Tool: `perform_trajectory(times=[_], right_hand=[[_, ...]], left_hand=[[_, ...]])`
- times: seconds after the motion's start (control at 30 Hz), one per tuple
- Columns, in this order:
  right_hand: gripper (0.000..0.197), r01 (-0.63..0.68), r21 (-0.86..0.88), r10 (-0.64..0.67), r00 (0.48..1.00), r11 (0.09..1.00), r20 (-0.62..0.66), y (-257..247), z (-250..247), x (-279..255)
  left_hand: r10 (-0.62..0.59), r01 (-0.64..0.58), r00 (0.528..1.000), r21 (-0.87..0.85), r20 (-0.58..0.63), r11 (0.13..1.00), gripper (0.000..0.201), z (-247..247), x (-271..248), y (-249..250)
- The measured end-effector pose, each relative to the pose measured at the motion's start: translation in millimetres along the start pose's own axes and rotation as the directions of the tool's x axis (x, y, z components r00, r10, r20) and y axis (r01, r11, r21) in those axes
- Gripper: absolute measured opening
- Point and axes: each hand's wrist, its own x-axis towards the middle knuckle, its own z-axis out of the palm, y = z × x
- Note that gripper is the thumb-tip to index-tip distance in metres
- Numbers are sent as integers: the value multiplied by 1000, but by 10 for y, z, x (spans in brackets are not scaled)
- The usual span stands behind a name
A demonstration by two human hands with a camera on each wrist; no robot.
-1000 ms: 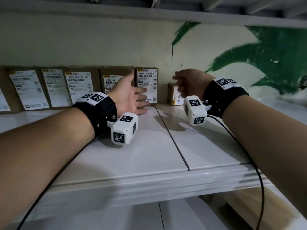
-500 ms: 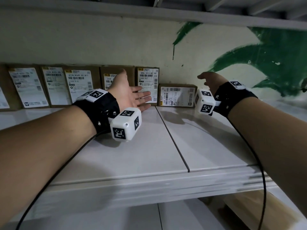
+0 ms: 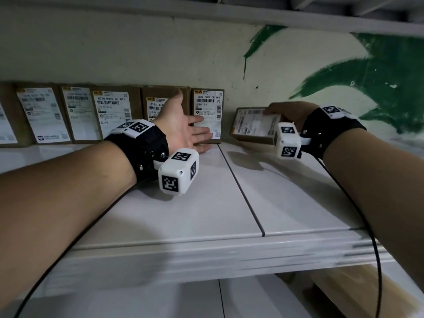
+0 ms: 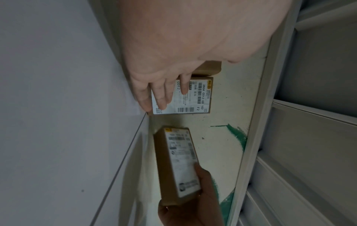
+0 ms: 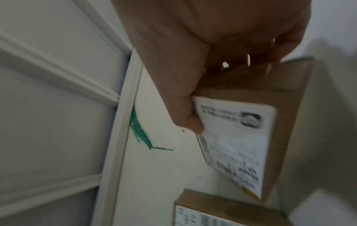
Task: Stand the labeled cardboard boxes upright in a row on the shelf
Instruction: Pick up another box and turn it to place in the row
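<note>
Several brown cardboard boxes with white labels stand upright in a row (image 3: 110, 115) against the back wall of the white shelf (image 3: 183, 203). My left hand (image 3: 183, 127) is flat, its straight fingers resting on the label of the rightmost upright box (image 3: 211, 104) (image 4: 195, 94). To the right, my right hand (image 3: 284, 113) grips one end of another labeled box (image 3: 252, 125) (image 4: 179, 162) (image 5: 241, 137), thumb on the label. That box lies tilted on its long side, lifted slightly above the shelf, a short gap from the row.
The shelf's front edge (image 3: 206, 255) runs below my forearms, with a seam (image 3: 241, 189) across the board. Another shelf (image 3: 229, 12) hangs low overhead. Green paint (image 3: 367, 76) marks the wall at right. Cables trail from both wrist cameras.
My right hand has closed on the box that lay on its long side against the wall and tipped it off the shelf. The left hand stays on the last upright box.
</note>
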Motion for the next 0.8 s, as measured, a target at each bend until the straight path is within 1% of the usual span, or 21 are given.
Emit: perform_trajectory(times=[0.03,0.07,0.1,0.13,0.2,0.27,0.33,0.37,0.4,0.47,0.53,0.57,0.67,0.7,0.73,0.8], right_hand=[[27,49,56,-46,998,997,-38,-29,-14,-85],[18,85,121,-75,994,989,-83,-43,-54,-114],[17,103,212,-87,993,972,-84,-52,-82,-117],[17,128,308,-116,992,943,-59,-68,-87,-98],[20,158,411,-162,987,898,-27,-115,-22,-126],[22,168,382,-184,983,909,5,-174,106,-187],[23,156,315,-193,977,936,89,-216,244,-285],[24,150,279,-192,973,948,126,-221,296,-310],[25,151,247,-192,970,957,150,-224,333,-325],[19,167,186,-201,963,968,181,-223,353,-349],[14,168,154,-198,958,974,209,-232,327,-339],[15,162,151,-193,956,975,220,-241,318,-331],[18,152,133,-181,953,979,242,-255,328,-353],[20,154,132,-183,950,979,253,-254,331,-366],[23,158,135,-189,945,978,266,-248,329,-377],[31,181,128,-212,925,975,315,-238,312,-370]], left_hand=[[-1,1,1000,12,7,1000,94,-2,-2,2],[-3,2,1000,29,19,1000,91,-2,-6,5],[-3,1,999,55,37,998,87,5,-17,6],[2,-7,998,88,60,996,82,17,-31,10],[13,-30,994,167,107,985,74,55,-67,5],[34,-65,990,223,140,973,76,106,-101,-4],[61,-100,984,239,167,966,79,162,-140,-7],[72,-117,980,242,187,963,77,191,-163,-7],[84,-136,975,251,208,958,71,211,-185,-6],[103,-169,968,292,231,941,54,255,-240,-20],[119,-194,966,337,230,921,45,270,-247,-49],[126,-204,965,352,230,913,46,267,-236,-64],[130,-212,965,384,229,899,64,240,-173,-93],[127,-211,965,394,228,895,63,245,-171,-99],[133,-216,966,405,223,888,55,251,-184,-100],[177,-245,964,411,197,878,27,272,-204,-95]])
